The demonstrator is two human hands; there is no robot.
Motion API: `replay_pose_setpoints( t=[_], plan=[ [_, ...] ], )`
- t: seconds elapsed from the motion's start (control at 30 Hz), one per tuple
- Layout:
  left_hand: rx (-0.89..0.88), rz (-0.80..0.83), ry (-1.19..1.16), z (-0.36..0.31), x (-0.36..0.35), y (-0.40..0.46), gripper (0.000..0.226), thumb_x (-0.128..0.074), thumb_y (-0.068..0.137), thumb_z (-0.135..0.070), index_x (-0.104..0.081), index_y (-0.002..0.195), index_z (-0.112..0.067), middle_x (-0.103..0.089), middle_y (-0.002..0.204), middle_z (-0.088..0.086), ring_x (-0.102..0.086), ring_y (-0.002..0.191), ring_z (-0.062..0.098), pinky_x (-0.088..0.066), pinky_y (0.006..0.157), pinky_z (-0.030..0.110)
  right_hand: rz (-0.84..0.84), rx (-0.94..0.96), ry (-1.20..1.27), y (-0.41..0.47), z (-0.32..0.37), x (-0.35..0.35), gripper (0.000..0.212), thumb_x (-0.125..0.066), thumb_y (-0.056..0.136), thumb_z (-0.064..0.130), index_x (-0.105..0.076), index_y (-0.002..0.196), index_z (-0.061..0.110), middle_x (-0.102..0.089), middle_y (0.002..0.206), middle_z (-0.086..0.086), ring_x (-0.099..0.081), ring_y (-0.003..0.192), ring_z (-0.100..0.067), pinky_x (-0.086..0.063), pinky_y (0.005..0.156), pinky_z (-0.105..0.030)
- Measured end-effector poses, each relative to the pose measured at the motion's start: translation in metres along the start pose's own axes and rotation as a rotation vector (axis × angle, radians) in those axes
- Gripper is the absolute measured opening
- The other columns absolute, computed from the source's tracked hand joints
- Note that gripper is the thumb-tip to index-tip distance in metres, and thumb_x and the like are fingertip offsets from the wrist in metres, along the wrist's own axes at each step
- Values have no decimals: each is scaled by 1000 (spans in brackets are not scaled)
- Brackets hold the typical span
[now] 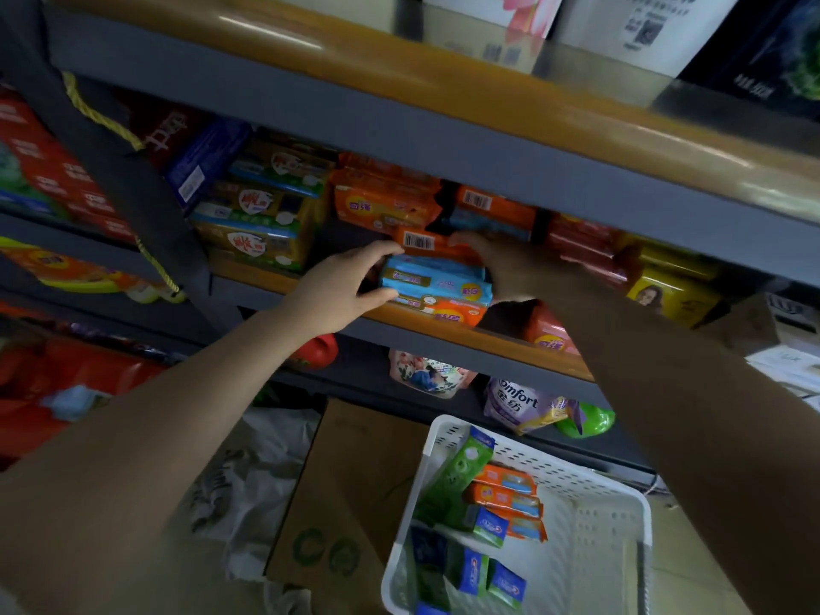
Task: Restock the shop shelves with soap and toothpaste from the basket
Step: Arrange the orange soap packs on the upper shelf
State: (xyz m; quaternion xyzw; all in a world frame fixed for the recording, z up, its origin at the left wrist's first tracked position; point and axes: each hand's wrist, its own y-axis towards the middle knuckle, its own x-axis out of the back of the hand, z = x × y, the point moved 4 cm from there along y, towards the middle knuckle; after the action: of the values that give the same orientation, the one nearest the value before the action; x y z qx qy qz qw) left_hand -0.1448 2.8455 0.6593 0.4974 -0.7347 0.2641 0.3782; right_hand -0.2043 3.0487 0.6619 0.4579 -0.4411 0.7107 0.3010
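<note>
A blue and orange soap pack lies on the middle shelf, on top of another orange pack at the shelf's front edge. My left hand grips its left end with thumb below and fingers above. My right hand holds its right end, fingers curled over the orange pack with a barcode behind it. Below on the floor stands the white basket with green toothpaste boxes, orange soap packs and several small blue-green boxes.
Yellow-green soap packs stack left on the same shelf, orange packs behind, red and yellow packs to the right. A cardboard box stands left of the basket. A Comfort pouch sits on the lower shelf.
</note>
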Motion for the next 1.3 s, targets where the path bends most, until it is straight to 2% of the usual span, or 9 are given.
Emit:
replay_pose_setpoints(
  t=[0.23, 0.33, 0.4, 0.53, 0.63, 0.73, 0.83, 1.13, 1.3],
  plan=[
    [-8, -41, 5, 0, -5, 4, 49, -55, 91, -26, -38, 136, -18, -49, 135, 9, -55, 112, 27, -50, 89, 46, -52, -118, 280, -9, -15, 2, 57, -63, 87, 17, -40, 139, 15, -45, 141, -7, -46, 126, -24, -38, 98, -25],
    [-24, -32, -2, -3, -8, 11, 50, -54, 92, -25, -37, 138, -19, -46, 137, 8, -53, 114, 26, -49, 92, 44, -88, -229, 587, -11, -31, 6, 39, -52, 94, 19, -50, 128, 3, -56, 104, -12, -53, 76, -15, -40, 53, -14],
    [-42, -43, 6, -5, -9, 16, 50, -54, 92, -25, -36, 139, -21, -47, 137, 9, -53, 114, 26, -48, 93, 42, -133, -244, 635, -11, -41, 9, 32, -47, 96, 25, -58, 115, 1, -56, 82, -15, -45, 59, -15, -34, 43, -18],
    [-45, -76, -20, -10, -12, 23, 55, -59, 89, -25, -35, 138, -19, -51, 134, 11, -56, 111, 26, -48, 89, 38, -186, -220, 601, -13, -44, 13, 11, -51, 94, 26, -57, 104, 29, -59, 79, 6, -49, 66, -9, -37, 56, -23],
    [-41, -89, -26, -17, -19, 29, 61, -66, 84, -23, -34, 135, -16, -51, 134, 11, -54, 116, 26, -48, 94, 39, -298, -180, 577, -13, -42, 19, 15, -51, 95, 22, -64, 101, 18, -65, 95, -2, -55, 83, -11, -42, 77, -27],
    [3, -111, -87, -20, -21, 33, 78, -71, 79, -20, -24, 141, -16, -51, 135, 11, -54, 119, 26, -46, 97, 38, -435, -228, 220, -11, -49, 29, 30, -48, 96, 18, -60, 119, 4, -61, 123, -18, -57, 108, -28, -41, 91, -31],
    [61, -106, -163, -17, -21, 35, 102, -77, 74, -24, -6, 148, -18, -49, 139, 9, -53, 122, 24, -43, 100, 35, -320, -219, -37, 3, -61, 22, 49, -54, 91, 14, -42, 138, 11, -46, 141, -19, -46, 128, -36, -38, 108, -41],
    [47, -72, -124, -15, -27, 46, 88, -78, 70, -35, -27, 142, -27, -45, 141, 1, -44, 127, 20, -40, 104, 39, -362, -203, -166, 26, -82, 20, 52, -65, 82, 13, -46, 131, 10, -50, 135, -17, -48, 124, -34, -42, 103, -40],
    [33, -68, -194, -16, -27, 44, 94, -78, 71, -31, -19, 145, -26, -42, 144, -6, -46, 127, 14, -38, 103, 31, -194, -202, 363, 10, -65, 35, 32, -49, 95, 21, -54, 120, 1, -56, 105, -13, -56, 84, -24, -40, 67, -28]
  ],
)
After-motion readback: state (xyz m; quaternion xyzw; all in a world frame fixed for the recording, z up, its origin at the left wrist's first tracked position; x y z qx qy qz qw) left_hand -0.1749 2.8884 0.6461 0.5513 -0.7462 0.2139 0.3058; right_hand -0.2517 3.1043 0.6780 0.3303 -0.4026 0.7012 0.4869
